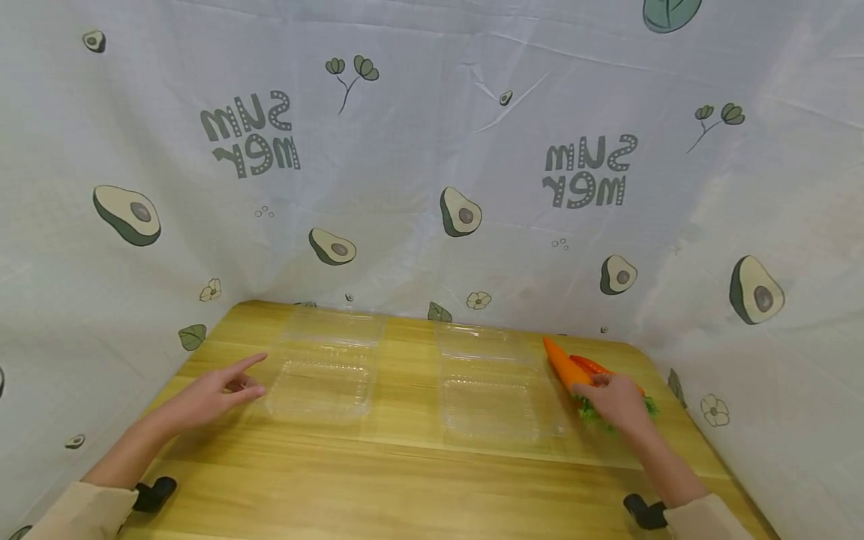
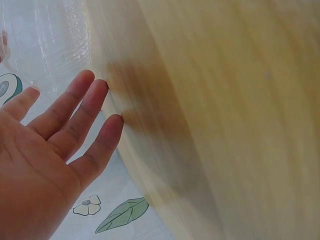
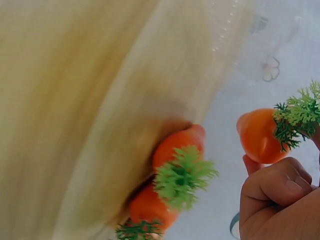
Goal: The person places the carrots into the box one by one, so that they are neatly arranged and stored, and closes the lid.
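Note:
My right hand (image 1: 614, 401) pinches an orange carrot (image 1: 565, 365) with a leafy green top, at the right side of the table. In the right wrist view this carrot (image 3: 264, 142) is raised off the wood, thumb and fingers at its leafy end. Two more carrots (image 3: 176, 145) with green tops lie side by side on the table below it. My left hand (image 1: 209, 397) holds nothing; its fingers are spread beside a clear plastic clamshell box (image 1: 325, 363). In the left wrist view, the fingertips (image 2: 111, 131) hover near the table surface.
A second clear clamshell box (image 1: 486, 383) stands between the first one and the carrots; both have their lids raised toward the back. A white curtain (image 1: 405, 150) printed with avocados surrounds the wooden table (image 1: 378, 487) at the back and sides.

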A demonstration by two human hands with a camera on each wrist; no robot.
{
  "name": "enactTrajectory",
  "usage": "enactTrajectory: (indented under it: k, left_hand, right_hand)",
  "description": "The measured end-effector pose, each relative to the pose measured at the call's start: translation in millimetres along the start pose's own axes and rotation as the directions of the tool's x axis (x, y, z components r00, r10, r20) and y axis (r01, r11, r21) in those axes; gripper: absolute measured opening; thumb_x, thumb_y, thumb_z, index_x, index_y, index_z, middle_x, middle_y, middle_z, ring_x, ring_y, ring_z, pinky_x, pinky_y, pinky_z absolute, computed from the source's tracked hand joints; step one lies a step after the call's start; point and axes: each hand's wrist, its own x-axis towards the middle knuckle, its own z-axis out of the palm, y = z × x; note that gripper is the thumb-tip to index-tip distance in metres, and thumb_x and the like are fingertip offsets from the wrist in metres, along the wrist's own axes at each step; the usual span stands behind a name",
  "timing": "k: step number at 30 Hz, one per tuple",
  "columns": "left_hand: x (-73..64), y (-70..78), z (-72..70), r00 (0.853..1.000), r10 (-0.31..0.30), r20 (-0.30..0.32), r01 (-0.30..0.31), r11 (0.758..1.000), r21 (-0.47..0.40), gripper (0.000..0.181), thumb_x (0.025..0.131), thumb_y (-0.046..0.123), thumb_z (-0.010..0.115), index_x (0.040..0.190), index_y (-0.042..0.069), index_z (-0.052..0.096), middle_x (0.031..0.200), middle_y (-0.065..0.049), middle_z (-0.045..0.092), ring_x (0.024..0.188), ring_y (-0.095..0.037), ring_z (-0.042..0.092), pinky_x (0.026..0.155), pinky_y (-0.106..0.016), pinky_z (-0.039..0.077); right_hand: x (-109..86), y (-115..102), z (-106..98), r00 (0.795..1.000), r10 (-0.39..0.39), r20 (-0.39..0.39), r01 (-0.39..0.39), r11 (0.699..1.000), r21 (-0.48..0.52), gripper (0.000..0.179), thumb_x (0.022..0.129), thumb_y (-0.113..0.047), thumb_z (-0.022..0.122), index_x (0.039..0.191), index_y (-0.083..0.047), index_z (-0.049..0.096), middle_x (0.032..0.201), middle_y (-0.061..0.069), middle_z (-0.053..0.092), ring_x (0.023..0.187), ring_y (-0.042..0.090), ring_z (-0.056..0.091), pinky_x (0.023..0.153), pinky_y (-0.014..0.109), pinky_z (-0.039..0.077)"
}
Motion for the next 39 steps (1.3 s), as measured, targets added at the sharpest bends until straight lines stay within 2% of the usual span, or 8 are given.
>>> enactTrajectory:
  k: [3,11,18,25,31,33,36,39]
  left_hand:
    - [-0.3,0.5,0.2,1.0,-0.001,-0.005,0.001,1.0,0.008,0.069,0.102,0.034,0.059,0.158,0.006,0.031,0.114,-0.007,0.069,0.102,-0.021,0.065,0.081,-0.041,0.052]
    - [-0.3,2.8,-0.7,1.0,0.005,-0.014,-0.005,1.0,0.024,0.068,0.103,0.035,0.059,0.157,0.006,0.031,0.112,-0.007,0.07,0.101,-0.022,0.065,0.081,-0.042,0.052]
    - [0.1,1.6,-1.3,1.0,0.008,-0.008,-0.007,1.0,0.025,0.068,0.103,0.035,0.059,0.157,0.005,0.031,0.114,-0.008,0.069,0.102,-0.023,0.066,0.081,-0.042,0.052]
    - [0.0,0.4,-1.3,1.0,-0.008,-0.003,0.008,1.0,0.027,0.069,0.103,0.037,0.058,0.158,0.006,0.031,0.114,-0.008,0.069,0.101,-0.021,0.065,0.08,-0.039,0.052]
    - [0.2,0.7,-1.3,1.0,-0.008,0.006,0.008,1.0,0.02,0.069,0.103,0.037,0.058,0.158,0.006,0.03,0.113,-0.007,0.069,0.1,-0.021,0.065,0.08,-0.039,0.051]
    - [0.5,0.8,-1.8,1.0,-0.013,0.006,0.013,1.0,0.02,0.069,0.103,0.038,0.058,0.158,0.006,0.03,0.112,-0.007,0.069,0.1,-0.02,0.064,0.08,-0.039,0.051]
    - [1.0,0.6,-2.2,1.0,-0.017,0.003,0.017,1.0,0.015,0.069,0.102,0.038,0.058,0.158,0.007,0.031,0.111,-0.007,0.068,0.101,-0.021,0.064,0.081,-0.04,0.051]
    - [1.1,0.3,-2.5,1.0,-0.014,0.002,0.014,1.0,0.014,0.07,0.102,0.038,0.058,0.158,0.007,0.03,0.112,-0.007,0.069,0.101,-0.021,0.064,0.082,-0.041,0.051]
  right_hand:
    - [-1.4,-5.4,-4.1,1.0,0.009,0.015,-0.009,1.0,0.009,0.083,0.096,-0.05,0.061,0.141,0.018,0.044,0.146,0.041,0.038,0.121,0.05,0.05,0.099,0.059,0.045]
    - [-1.8,-19.5,-12.3,0.999,-0.034,0.005,0.034,0.999,-0.003,0.081,0.097,-0.049,0.061,0.142,0.017,0.044,0.143,0.04,0.042,0.107,0.041,0.055,0.087,0.049,0.051]
    - [-2.0,-29.8,-16.1,0.999,-0.039,0.005,0.039,0.999,0.017,0.078,0.096,-0.048,0.064,0.141,0.014,0.048,0.141,0.037,0.048,0.106,0.037,0.056,0.088,0.047,0.051]
    - [-2.7,-42.5,-16.5,0.997,-0.078,0.004,0.078,0.997,-0.011,0.078,0.094,-0.049,0.064,0.138,0.014,0.051,0.136,0.036,0.052,0.089,0.029,0.054,0.066,0.031,0.046]
    - [-1.3,-54.7,-13.7,0.991,-0.135,0.004,0.135,0.991,-0.005,0.072,0.093,-0.044,0.066,0.137,0.012,0.054,0.129,0.032,0.059,0.078,0.023,0.053,0.059,0.029,0.041]
    - [-1.1,-59.7,-12.8,0.989,-0.146,0.006,0.146,0.989,0.003,0.071,0.093,-0.043,0.067,0.137,0.012,0.055,0.125,0.029,0.062,0.075,0.021,0.051,0.058,0.029,0.039]
    - [-0.5,-67.8,-11.8,0.987,-0.161,0.018,0.161,0.987,0.015,0.071,0.092,-0.041,0.068,0.137,0.012,0.054,0.096,0.021,0.064,0.063,0.017,0.043,0.053,0.029,0.035]
    - [0.5,-76.4,-10.4,0.985,-0.171,0.035,0.17,0.985,0.03,0.069,0.092,-0.039,0.068,0.138,0.011,0.054,0.07,0.005,0.048,0.055,0.014,0.032,0.049,0.028,0.029]
